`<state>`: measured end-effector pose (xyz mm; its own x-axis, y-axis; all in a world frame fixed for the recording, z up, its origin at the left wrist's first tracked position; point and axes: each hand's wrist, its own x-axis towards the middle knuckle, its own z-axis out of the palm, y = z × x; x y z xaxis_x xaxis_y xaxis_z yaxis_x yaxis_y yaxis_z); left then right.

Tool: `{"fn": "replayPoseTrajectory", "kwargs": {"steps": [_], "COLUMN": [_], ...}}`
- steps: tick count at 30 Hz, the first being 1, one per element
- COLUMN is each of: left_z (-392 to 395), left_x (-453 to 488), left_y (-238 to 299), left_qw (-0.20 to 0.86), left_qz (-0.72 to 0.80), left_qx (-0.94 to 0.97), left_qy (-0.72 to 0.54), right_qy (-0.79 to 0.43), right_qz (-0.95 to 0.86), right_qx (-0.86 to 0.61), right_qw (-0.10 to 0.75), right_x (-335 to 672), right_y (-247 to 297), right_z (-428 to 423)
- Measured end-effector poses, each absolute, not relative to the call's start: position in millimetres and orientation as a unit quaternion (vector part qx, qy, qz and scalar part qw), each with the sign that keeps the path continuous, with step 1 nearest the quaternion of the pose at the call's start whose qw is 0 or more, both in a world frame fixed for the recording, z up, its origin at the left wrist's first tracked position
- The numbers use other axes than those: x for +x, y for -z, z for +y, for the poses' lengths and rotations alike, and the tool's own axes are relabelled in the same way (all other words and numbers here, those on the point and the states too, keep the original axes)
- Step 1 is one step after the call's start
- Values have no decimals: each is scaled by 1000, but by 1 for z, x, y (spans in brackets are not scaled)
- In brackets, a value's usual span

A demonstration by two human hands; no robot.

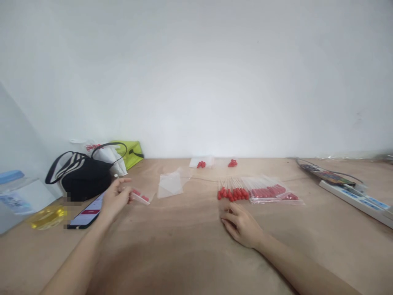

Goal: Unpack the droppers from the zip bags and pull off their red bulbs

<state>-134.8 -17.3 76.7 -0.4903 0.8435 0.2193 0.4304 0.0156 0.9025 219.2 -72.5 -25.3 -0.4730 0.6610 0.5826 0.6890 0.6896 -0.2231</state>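
Observation:
My left hand [118, 196] is over the left of the table, with thumb and fingers closed on a small clear plastic bag [145, 200] with red pieces in it. Low on the table lies my right hand [242, 225], loosely curled, fingers a little apart, and I see nothing in it. Just beyond its fingertips is a row of thin pale sticks with red tips [233, 194]. To the right of these lie filled clear bags [267, 192] holding more red-tipped sticks. Flat clear bags [170, 185] rest between my hands, further back.
Small red pieces [201, 164] and another red pile [232, 163] lie near the wall. At left are a phone [87, 215], a bottle of yellow liquid [49, 217], a black bag [86, 178] and a lime-green bag [132, 153]. A power strip [356, 203] stands at right.

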Motion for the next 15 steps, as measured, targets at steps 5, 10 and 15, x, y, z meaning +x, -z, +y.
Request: {"fn": "replayPoseTrajectory", "kwargs": {"steps": [5, 10, 15], "left_z": [-35, -18, -5], "left_x": [-111, -35, 21], "left_y": [-89, -49, -2], "left_qw": [75, 272, 405], "left_qz": [599, 465, 430], "left_qx": [508, 488, 479], "left_qy": [-614, -687, -649], "right_qy": [20, 5, 11], "right_qz": [-859, -858, -858], "right_qx": [-393, -398, -403], "right_qw": [329, 325, 317], "right_x": [219, 220, 220], "right_y": [26, 24, 24], "right_z": [-72, -73, -74]}}
